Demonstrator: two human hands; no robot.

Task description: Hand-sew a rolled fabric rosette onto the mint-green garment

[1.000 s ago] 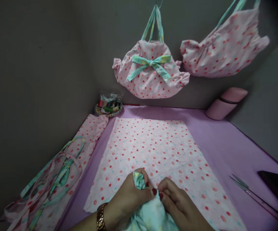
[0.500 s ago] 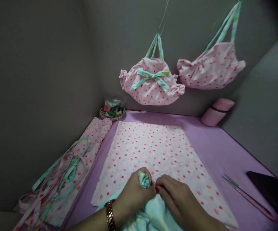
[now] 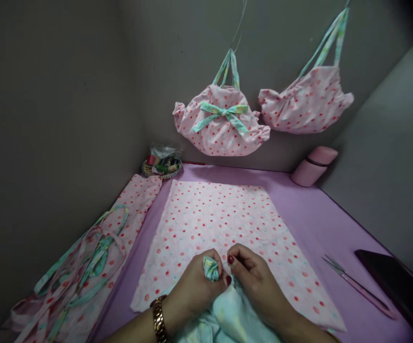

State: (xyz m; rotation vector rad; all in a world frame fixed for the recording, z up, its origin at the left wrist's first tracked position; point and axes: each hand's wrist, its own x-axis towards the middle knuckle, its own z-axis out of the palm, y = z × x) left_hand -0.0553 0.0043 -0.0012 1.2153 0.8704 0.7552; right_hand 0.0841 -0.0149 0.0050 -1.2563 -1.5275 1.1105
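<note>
My left hand, with a gold watch at the wrist, is closed around a bunched end of mint-green patterned fabric that sticks up between thumb and fingers. My right hand is right beside it, fingers pinched on the same green fabric near the bunched tip. Both hands rest on a flat pink cloth with red dots spread over the purple table.
Two pink dotted bags hang on the back wall, one with a green bow and one plain. A basket of thread spools sits in the corner. Pink fabric pieces with green straps lie left. Scissors, a dark object and a pink container are right.
My hands stay together on the green fabric, working its bunched end; the right fingers have shifted slightly up. The camera view tilted, then steadied.
</note>
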